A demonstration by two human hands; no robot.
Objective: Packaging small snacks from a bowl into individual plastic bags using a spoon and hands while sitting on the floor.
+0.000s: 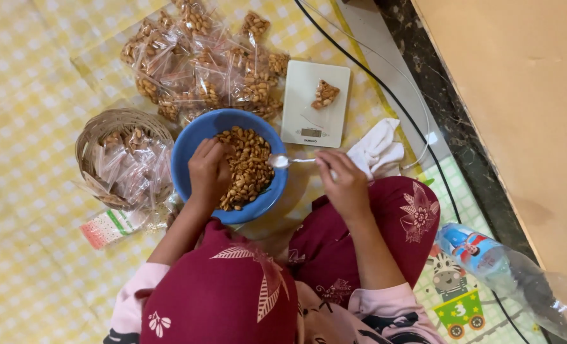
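A blue bowl (191,143) of brown peanuts (250,167) sits on the floor in front of me. My left hand (208,173) reaches into the bowl with fingers curled on the nuts; whether it holds any is unclear. My right hand (342,181) grips a metal spoon (283,161) whose tip rests at the bowl's right rim. Behind the bowl lies a white kitchen scale (304,105) with one small filled bag of nuts (325,94) on it.
Several filled clear bags (200,64) pile up behind the bowl. A woven basket (105,124) with clear bags stands left, a striped packet (108,227) below it. A white cloth (379,150), black cable (385,89), plastic bottle (493,261) and wall (525,95) lie right.
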